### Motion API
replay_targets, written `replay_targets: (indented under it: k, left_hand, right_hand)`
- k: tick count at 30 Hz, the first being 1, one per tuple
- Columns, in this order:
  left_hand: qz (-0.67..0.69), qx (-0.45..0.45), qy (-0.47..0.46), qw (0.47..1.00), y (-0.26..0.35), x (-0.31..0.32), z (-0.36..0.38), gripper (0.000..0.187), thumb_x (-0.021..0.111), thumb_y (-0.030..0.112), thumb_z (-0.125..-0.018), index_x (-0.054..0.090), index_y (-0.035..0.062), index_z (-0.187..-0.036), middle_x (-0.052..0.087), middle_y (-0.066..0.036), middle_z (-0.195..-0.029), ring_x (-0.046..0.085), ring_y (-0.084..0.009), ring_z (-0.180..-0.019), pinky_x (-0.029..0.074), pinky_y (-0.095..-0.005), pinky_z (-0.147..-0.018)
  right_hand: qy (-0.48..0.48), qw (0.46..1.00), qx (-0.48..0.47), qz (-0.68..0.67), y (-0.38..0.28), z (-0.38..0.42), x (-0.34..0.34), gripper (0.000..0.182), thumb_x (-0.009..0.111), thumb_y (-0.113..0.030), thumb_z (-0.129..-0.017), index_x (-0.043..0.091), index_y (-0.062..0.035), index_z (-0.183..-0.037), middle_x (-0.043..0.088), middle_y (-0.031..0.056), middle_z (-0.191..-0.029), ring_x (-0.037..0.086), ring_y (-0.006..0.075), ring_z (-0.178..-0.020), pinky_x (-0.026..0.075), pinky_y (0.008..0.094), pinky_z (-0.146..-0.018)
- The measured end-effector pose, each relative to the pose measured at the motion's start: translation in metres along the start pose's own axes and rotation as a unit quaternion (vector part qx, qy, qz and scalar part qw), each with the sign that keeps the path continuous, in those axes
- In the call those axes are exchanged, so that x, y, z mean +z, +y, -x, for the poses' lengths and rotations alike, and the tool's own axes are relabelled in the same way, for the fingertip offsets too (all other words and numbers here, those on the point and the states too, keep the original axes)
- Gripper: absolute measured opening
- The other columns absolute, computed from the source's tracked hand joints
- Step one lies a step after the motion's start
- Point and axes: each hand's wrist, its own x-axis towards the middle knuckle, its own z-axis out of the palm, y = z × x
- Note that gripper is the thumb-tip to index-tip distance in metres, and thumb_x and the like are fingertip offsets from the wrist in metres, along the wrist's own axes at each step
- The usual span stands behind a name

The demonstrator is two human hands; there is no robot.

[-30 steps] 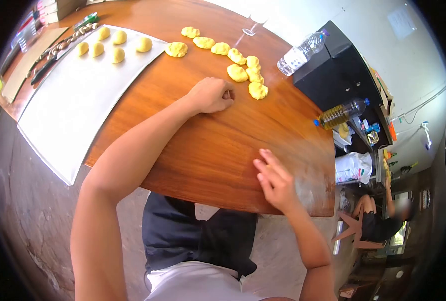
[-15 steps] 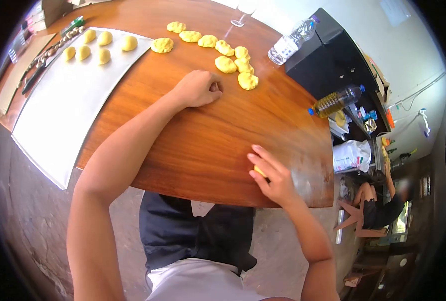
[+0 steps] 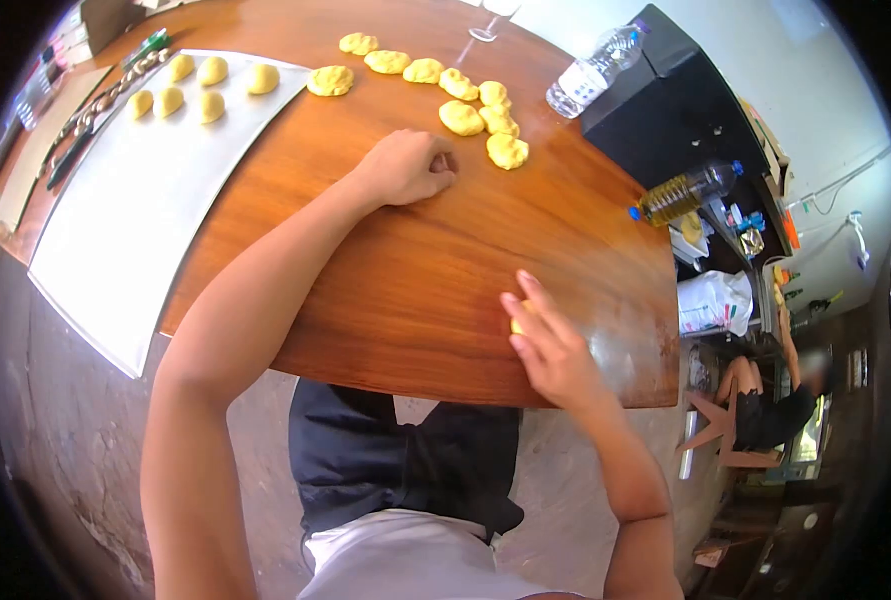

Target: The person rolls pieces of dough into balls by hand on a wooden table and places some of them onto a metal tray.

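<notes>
My right hand (image 3: 553, 348) is cupped over a small piece of yellow dough (image 3: 521, 318) on the table near its front edge. Its fingers hide most of that piece. Curled into a loose fist, my left hand (image 3: 405, 168) rests on the wood, and no object shows in it. Beyond it, several rough yellow dough lumps (image 3: 424, 71) lie in a curved row, the closest being a lump (image 3: 507, 151) to the right of the fist. On a white tray (image 3: 125, 240) at the left sit several smooth dough balls (image 3: 212, 107).
The wooden table (image 3: 395, 290) carries a clear plastic bottle (image 3: 587, 82) and a glass (image 3: 484, 32) at the back. A bottle of yellow oil (image 3: 683, 194) lies at the right, by a black cabinet (image 3: 665, 100). A white bag (image 3: 715, 303) is below. Another person (image 3: 770, 410) sits farther off.
My right hand has shifted slightly on the table, with its fingers stretched farther forward over the dough piece. My left hand stays in its loose fist. The whole view has tilted a little.
</notes>
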Motion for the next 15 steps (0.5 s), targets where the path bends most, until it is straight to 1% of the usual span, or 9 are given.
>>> replay_targets:
  k: [2, 3, 5, 7, 9, 10, 13, 14, 15]
  left_hand:
    - [-0.001, -0.004, 0.004, 1.0, -0.004, -0.001, -0.001, 0.022, 0.07, 0.021, -0.085, 0.075, 0.0042, -0.098, 0.075, -0.015, -0.089, 0.072, -0.0321, -0.085, 0.056, -0.0426, -0.08]
    - [-0.003, 0.001, 0.003, 1.0, -0.001, 0.002, -0.003, 0.022, 0.07, 0.021, -0.085, 0.076, 0.0051, -0.098, 0.076, -0.014, -0.088, 0.073, -0.0323, -0.086, 0.057, -0.0433, -0.08]
    - [0.005, 0.003, -0.007, 1.0, -0.001, 0.002, -0.004, 0.022, 0.07, 0.021, -0.085, 0.075, 0.0051, -0.098, 0.076, -0.014, -0.088, 0.073, -0.0321, -0.085, 0.057, -0.0433, -0.08]
    - [0.015, -0.003, -0.007, 1.0, 0.001, 0.004, -0.005, 0.022, 0.07, 0.021, -0.085, 0.075, 0.0051, -0.099, 0.076, -0.013, -0.087, 0.073, -0.0318, -0.085, 0.057, -0.0432, -0.08]
    - [0.015, -0.004, 0.007, 1.0, 0.0, 0.001, -0.002, 0.021, 0.07, 0.021, -0.084, 0.075, 0.0053, -0.098, 0.076, -0.013, -0.087, 0.073, -0.0312, -0.085, 0.057, -0.0431, -0.079]
    - [0.016, -0.01, 0.01, 1.0, 0.0, 0.0, -0.001, 0.021, 0.07, 0.021, -0.084, 0.075, 0.0053, -0.098, 0.076, -0.013, -0.087, 0.073, -0.0312, -0.085, 0.057, -0.0431, -0.079]
    - [0.01, -0.017, 0.008, 1.0, 0.001, 0.0, 0.0, 0.021, 0.071, 0.019, -0.086, 0.075, 0.0022, -0.099, 0.075, -0.016, -0.087, 0.072, -0.0307, -0.083, 0.056, -0.0415, -0.078]
    - [0.001, -0.002, 0.011, 1.0, -0.001, 0.001, -0.001, 0.022, 0.071, 0.02, -0.086, 0.075, 0.0023, -0.099, 0.075, -0.016, -0.088, 0.072, -0.0308, -0.083, 0.056, -0.0413, -0.078]
    - [-0.007, 0.015, 0.012, 1.0, -0.003, 0.003, -0.002, 0.022, 0.071, 0.02, -0.087, 0.075, 0.0024, -0.099, 0.075, -0.017, -0.088, 0.073, -0.0308, -0.083, 0.056, -0.0412, -0.078]
  right_hand:
    - [-0.023, 0.997, 0.065, 0.026, 0.024, 0.013, -0.01, 0.039, 0.076, -0.021, -0.091, 0.07, 0.0008, -0.123, 0.062, 0.0244, -0.139, 0.055, 0.0417, -0.134, 0.047, 0.0488, -0.111]
    - [-0.01, 0.997, 0.053, 0.064, 0.042, 0.006, -0.011, 0.045, 0.079, -0.03, -0.089, 0.071, -0.0022, -0.123, 0.066, 0.0242, -0.134, 0.058, 0.0402, -0.131, 0.048, 0.0494, -0.11]
    - [0.039, 0.989, 0.043, 0.135, 0.053, -0.033, -0.004, 0.048, 0.079, -0.033, -0.089, 0.07, -0.0018, -0.125, 0.062, 0.0263, -0.138, 0.056, 0.0421, -0.133, 0.046, 0.0498, -0.112]
    - [0.085, 0.994, 0.061, 0.033, 0.068, -0.066, 0.026, 0.049, 0.078, -0.032, -0.089, 0.07, -0.0001, -0.125, 0.059, 0.0269, -0.143, 0.053, 0.0447, -0.135, 0.043, 0.0498, -0.115]
    - [0.065, 0.997, 0.038, -0.02, 0.043, -0.075, 0.038, 0.047, 0.075, -0.026, -0.09, 0.069, 0.001, -0.127, 0.055, 0.027, -0.147, 0.05, 0.0468, -0.137, 0.039, 0.0501, -0.118]
    - [0.036, 0.999, 0.008, -0.039, 0.024, -0.068, 0.039, 0.043, 0.073, -0.021, -0.091, 0.068, -0.0002, -0.129, 0.056, 0.0259, -0.146, 0.049, 0.0447, -0.139, 0.038, 0.0504, -0.119]
    - [-0.016, 0.995, -0.07, -0.062, -0.004, -0.022, 0.023, 0.033, 0.072, -0.013, -0.09, 0.072, -0.0003, -0.121, 0.066, 0.0225, -0.133, 0.059, 0.0412, -0.13, 0.049, 0.0456, -0.11]
    - [-0.023, 0.995, -0.077, -0.066, 0.004, -0.012, 0.015, 0.033, 0.072, -0.013, -0.09, 0.072, -0.0003, -0.121, 0.066, 0.0225, -0.133, 0.059, 0.0412, -0.13, 0.049, 0.0456, -0.11]
    - [-0.005, 0.995, -0.096, -0.026, 0.016, -0.002, 0.006, 0.027, 0.074, -0.012, -0.088, 0.073, -0.0006, -0.112, 0.068, 0.0206, -0.124, 0.063, 0.0405, -0.122, 0.052, 0.0433, -0.104]
